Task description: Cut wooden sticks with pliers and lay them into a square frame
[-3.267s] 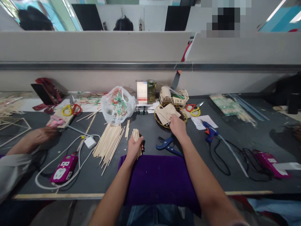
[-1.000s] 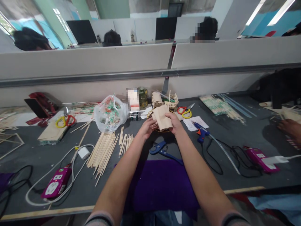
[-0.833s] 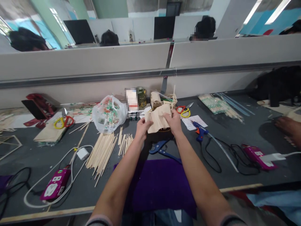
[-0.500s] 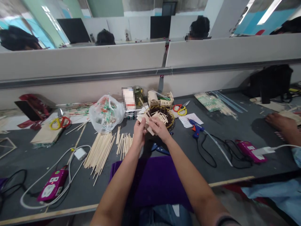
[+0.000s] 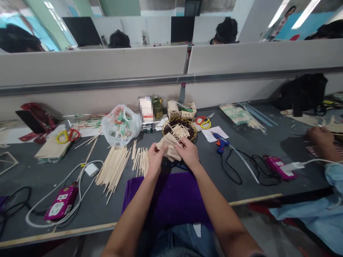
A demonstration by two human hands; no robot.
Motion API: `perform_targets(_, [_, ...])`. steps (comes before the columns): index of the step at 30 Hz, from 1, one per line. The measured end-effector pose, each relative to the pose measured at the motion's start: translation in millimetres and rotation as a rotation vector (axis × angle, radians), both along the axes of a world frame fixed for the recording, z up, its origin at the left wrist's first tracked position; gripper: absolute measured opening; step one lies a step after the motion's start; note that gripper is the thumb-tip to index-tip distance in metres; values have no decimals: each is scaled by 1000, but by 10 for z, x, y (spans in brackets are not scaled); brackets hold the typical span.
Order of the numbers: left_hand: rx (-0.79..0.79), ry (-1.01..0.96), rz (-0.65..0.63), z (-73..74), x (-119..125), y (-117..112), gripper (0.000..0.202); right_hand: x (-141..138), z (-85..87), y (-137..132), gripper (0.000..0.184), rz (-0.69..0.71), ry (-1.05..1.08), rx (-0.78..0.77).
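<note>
A beige, creased piece of thin cloth or paper [image 5: 171, 147] is stretched between my two hands. My left hand [image 5: 157, 157] pinches its left side, and my right hand [image 5: 189, 151] grips the right edge. Just beyond it stands a round wicker basket [image 5: 195, 132] with short wooden sticks [image 5: 180, 131] inside. Left of my left hand lie shorter sticks [image 5: 140, 161] and a spread of long wooden sticks [image 5: 114, 167]. Partly hidden under my right hand is a dark blue tool [image 5: 180, 165], whose kind I cannot make out.
To the right lie a blue glue gun [image 5: 221, 142], scissors [image 5: 205, 122] and a magenta power box [image 5: 280, 167]. On the left are a plastic bag [image 5: 121, 125], other scissors [image 5: 66, 135] and a corded magenta box [image 5: 62, 202]. A co-worker's hand [image 5: 320, 141] rests at far right.
The beige piece, earlier folded narrow and tilted, is now spread wider between my hands. My hands have moved slightly apart and the right wrist has turned.
</note>
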State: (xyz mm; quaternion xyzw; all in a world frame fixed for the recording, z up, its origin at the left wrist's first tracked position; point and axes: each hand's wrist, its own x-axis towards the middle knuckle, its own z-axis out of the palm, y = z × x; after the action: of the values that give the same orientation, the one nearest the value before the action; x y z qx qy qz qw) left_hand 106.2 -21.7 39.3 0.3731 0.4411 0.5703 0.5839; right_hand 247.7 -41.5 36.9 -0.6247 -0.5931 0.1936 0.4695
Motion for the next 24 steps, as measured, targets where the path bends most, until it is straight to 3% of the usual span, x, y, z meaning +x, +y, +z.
perform_targets(3, [-103,-26,-29,-52,-37,-22,42,-74,7,-108,23,68,-279,187])
perform_targets(5, [-163,-111,-63,-56,-65,-46,45,-121,-9,-171,31,139,-384,231])
perform_targets(10, [-137,-171,-113,-91,-140,-85,47,-157,-83,-253,34,255,-442,250])
perform_targets(13, [-116,-94,-38,-178,-230,31,42,-35,-121,-186,25,229,-318,172])
perform_targets(16, [-166,11,88,-266,-371,285,37,168,-152,-17,29,-76,-333,-30])
perform_targets(17, [-163,66,132,-289,-417,384,34,223,-157,51,26,-117,-396,-99])
perform_targets(20, [-115,229,224,-345,-504,661,24,271,-148,252,26,6,-659,-222])
perform_targets(24, [-79,322,237,-436,-461,899,21,154,-96,439,20,201,-877,-262])
